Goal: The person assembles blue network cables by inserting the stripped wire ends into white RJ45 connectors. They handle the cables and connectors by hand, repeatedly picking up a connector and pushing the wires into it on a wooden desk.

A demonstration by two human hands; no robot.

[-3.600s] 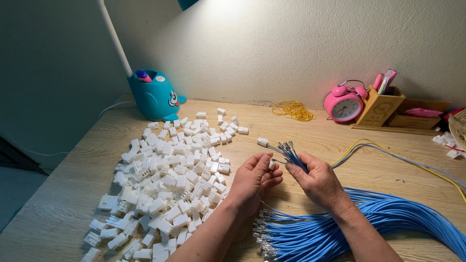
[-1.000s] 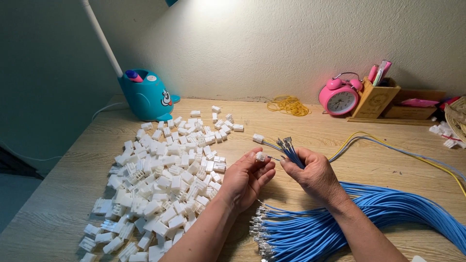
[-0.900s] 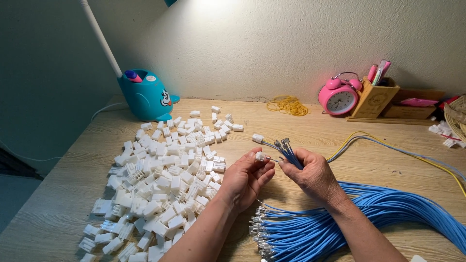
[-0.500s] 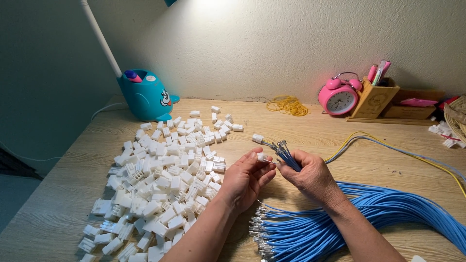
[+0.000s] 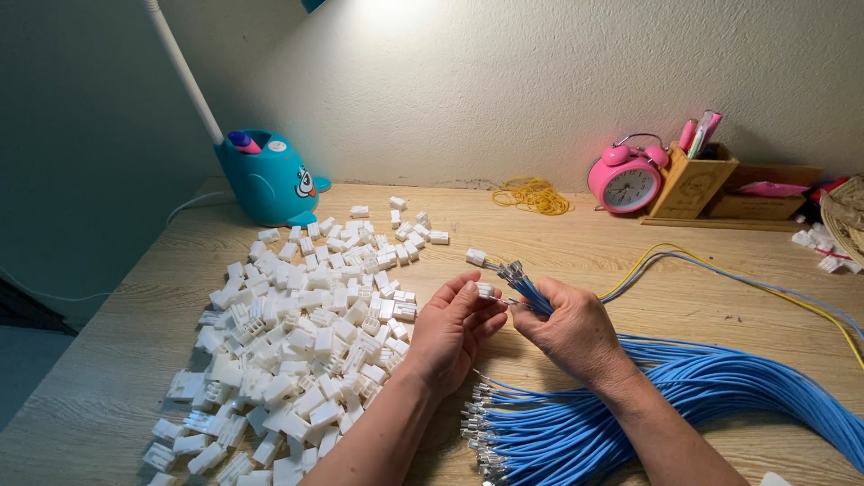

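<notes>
My left hand (image 5: 453, 329) pinches a small white plastic connector (image 5: 485, 290) at its fingertips. My right hand (image 5: 571, 328) grips a small bunch of blue wires (image 5: 529, 290) with metal terminals, their tips fanning up and left toward that connector. Another white connector (image 5: 476, 257) sits on a wire just beyond the hands. A large pile of white connectors (image 5: 297, 333) lies to the left of my left hand. A thick bundle of blue wires (image 5: 684, 405) with metal ends lies under my right forearm.
A teal whale-shaped lamp base (image 5: 267, 178) stands at the back left. Yellow rubber bands (image 5: 533, 194), a pink alarm clock (image 5: 625, 178) and a wooden pen holder (image 5: 693, 180) line the wall. Yellow and blue wires (image 5: 774, 292) trail right across the wooden table (image 5: 126, 324).
The hands have stayed close together at the same spot. The left fingers have brought the white connector slightly closer to the wire tips in the right hand.
</notes>
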